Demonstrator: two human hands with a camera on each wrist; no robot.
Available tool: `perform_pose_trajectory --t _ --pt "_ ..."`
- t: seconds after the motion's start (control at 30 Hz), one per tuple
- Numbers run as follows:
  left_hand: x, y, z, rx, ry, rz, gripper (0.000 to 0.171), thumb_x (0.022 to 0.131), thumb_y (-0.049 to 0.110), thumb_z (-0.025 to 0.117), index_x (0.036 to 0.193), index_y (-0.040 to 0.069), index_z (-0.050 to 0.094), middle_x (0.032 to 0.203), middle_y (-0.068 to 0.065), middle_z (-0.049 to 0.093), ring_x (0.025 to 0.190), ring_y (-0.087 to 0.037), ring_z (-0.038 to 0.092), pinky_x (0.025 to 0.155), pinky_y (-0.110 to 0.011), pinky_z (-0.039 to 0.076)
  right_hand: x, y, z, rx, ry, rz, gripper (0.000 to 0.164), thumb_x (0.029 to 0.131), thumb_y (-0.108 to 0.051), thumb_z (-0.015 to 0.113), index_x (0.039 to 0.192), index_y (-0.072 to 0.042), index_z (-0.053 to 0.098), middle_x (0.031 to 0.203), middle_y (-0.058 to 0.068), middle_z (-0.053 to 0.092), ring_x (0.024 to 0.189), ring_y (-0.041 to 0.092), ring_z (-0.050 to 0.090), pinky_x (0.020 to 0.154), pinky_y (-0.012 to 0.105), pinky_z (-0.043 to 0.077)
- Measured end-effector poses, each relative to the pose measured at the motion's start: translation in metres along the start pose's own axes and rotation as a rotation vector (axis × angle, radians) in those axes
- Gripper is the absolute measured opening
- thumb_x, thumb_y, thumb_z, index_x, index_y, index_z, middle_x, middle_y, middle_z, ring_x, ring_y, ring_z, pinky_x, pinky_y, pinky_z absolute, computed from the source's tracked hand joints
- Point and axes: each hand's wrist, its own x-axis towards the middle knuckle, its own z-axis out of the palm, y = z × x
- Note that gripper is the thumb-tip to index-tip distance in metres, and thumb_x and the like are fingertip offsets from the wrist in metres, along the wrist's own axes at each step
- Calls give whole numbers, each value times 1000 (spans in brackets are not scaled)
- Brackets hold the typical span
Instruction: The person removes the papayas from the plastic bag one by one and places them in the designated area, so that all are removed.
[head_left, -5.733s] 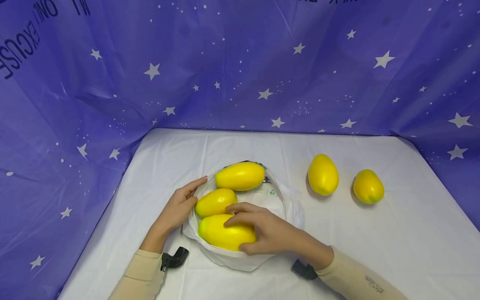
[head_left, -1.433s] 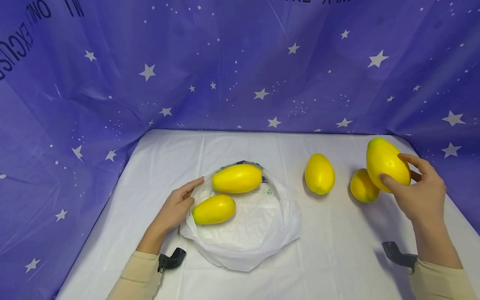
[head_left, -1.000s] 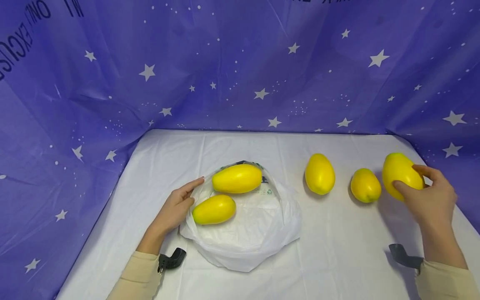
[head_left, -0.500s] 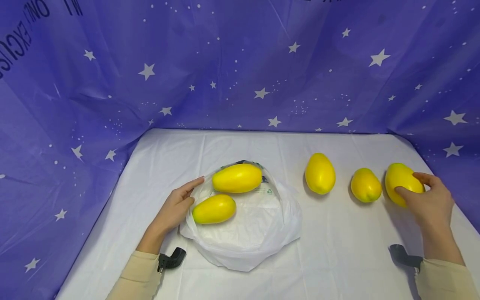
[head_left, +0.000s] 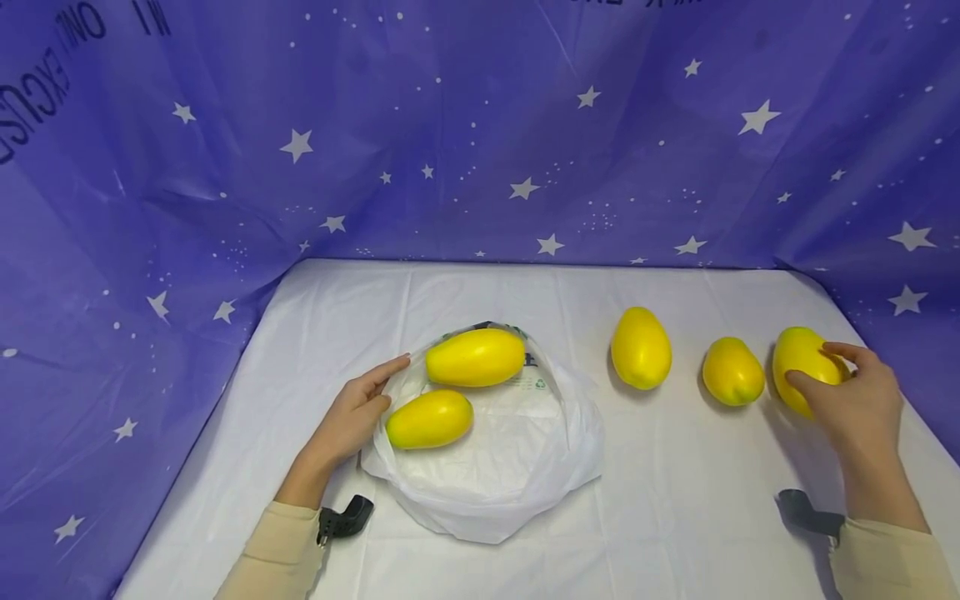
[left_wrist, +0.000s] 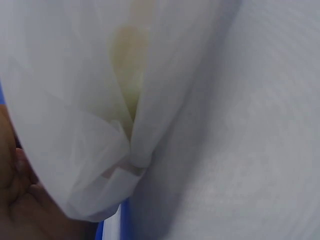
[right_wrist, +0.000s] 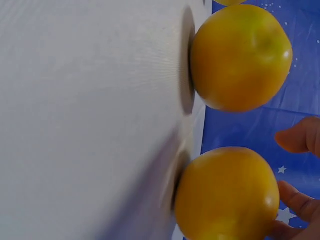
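My left hand holds the left rim of a white plastic bag. The bag stands with its mouth spread wide. Inside it lie two elongated yellow papaya-like fruits: a back fruit and a front fruit beside my left fingers. At the far right my right hand is at another yellow fruit with a greenish tip, which rests on the table. In the right wrist view the thumb stands apart from this fruit, while the other fingers are at its side.
Two more yellow fruits, an oval one and a smaller one, rest in a row right of the bag. White cloth covers the table. A purple star-printed curtain encloses the back and sides.
My right hand has taken the fruit from the bag's front, carried it right and lowered it to the table. Its grip has loosened. My left hand has stayed at the rim.
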Motion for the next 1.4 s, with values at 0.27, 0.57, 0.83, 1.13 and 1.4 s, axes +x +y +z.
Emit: perform_pose_trajectory --t 0.27,0.57,0.83,1.13,1.4 --pt "1 1 0 8 4 3 57 93 -6 38 147 10 44 152 -2 39 137 -19 35 110 -39 30 -6 -10 -1 15 82 -135 78 86 -38 69 151 -9 36 157 21 21 142 44 16 113 62 11" --pt "2 0 0 5 6 6 57 92 -7 38 147 10 44 151 -4 40 136 -20 38 109 -40 32 -17 -44 4 89 79 -367 71 82 -20 73 147 -14 45 150 15 38 132 39 36 114 43 27" --pt "1 0 1 7 7 0 58 92 -6 39 147 11 44 150 -4 42 132 -20 42 107 -40 36 -30 -70 17 152 -8 -414 68 83 -21 74 146 -21 47 151 5 36 130 31 40 109 42 35" --pt "0 0 1 9 4 7 58 92 -7 38 147 10 43 151 -4 41 133 -21 41 107 -40 35 -43 -98 33 214 -88 -501 67 80 -20 79 142 -19 51 147 5 40 128 29 41 107 45 37" --pt "0 0 2 13 9 10 58 92 -7 39 147 10 44 150 -4 41 132 -20 42 107 -38 35 -55 -121 51 268 -190 -591 63 81 -14 78 139 -16 54 141 3 46 127 26 42 105 45 40"
